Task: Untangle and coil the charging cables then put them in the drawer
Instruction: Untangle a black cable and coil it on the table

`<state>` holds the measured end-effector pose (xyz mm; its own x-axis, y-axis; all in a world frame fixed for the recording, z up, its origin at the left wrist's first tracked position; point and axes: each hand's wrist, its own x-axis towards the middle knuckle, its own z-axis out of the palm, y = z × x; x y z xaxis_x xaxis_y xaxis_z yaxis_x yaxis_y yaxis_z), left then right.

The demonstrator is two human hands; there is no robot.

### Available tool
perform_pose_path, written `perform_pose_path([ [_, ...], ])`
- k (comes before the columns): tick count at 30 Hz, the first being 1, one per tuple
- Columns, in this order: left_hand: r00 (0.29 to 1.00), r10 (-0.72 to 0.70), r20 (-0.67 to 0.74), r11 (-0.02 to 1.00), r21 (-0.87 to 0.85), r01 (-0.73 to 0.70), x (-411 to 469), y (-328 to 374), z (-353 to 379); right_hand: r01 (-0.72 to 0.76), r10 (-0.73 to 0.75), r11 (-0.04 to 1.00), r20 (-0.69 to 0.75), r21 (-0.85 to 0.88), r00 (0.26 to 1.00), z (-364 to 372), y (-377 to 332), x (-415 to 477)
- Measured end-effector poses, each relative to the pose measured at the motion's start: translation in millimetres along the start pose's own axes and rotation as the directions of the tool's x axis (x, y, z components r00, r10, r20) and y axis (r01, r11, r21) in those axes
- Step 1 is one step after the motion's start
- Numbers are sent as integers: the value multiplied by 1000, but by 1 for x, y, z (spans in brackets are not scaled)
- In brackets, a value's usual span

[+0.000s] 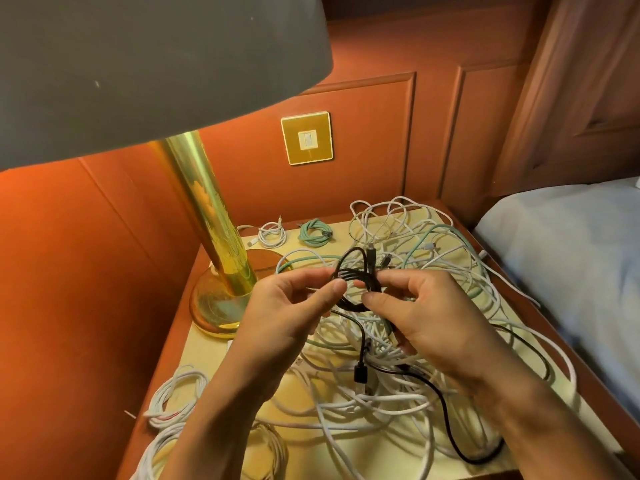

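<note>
A black charging cable (pixel 356 271) is wound into a small coil held above the nightstand. My left hand (pixel 287 306) pinches the coil's left side between thumb and fingers. My right hand (pixel 422 313) grips its right side, and a loose black end with a plug (pixel 360 374) hangs below. Under both hands lies a large tangle of white, green and black cables (pixel 398 393). A coiled white cable (pixel 273 233) and a coiled green cable (pixel 315 233) lie at the back of the tabletop. More coiled white cables (pixel 176 393) sit at the front left. No drawer shows.
A brass lamp (pixel 214 258) with a grey shade (pixel 138 64) stands on the left of the nightstand (pixel 214 348). A gold wall switch (pixel 306 138) is set in the red panelled wall. A bed with a pale sheet (pixel 571 254) borders the right side.
</note>
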<state>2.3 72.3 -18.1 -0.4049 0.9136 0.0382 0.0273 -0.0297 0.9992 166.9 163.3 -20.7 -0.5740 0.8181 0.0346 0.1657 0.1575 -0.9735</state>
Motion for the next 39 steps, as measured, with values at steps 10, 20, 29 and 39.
perform_pose_path([
  [10,986,-109,-127,994,-10,109,1,3,-7,253,-353,830,-118,-497,928,-12,4,5],
  [20,978,-196,-71,945,-279,170,-1,9,-8,335,-555,771,-313,-542,771,-8,11,8],
  [29,960,-264,95,839,-468,277,-3,14,-2,234,-317,939,-375,-250,871,-9,16,12],
  [39,935,-343,90,798,-497,340,-3,13,7,-25,187,686,-143,727,972,5,3,10],
])
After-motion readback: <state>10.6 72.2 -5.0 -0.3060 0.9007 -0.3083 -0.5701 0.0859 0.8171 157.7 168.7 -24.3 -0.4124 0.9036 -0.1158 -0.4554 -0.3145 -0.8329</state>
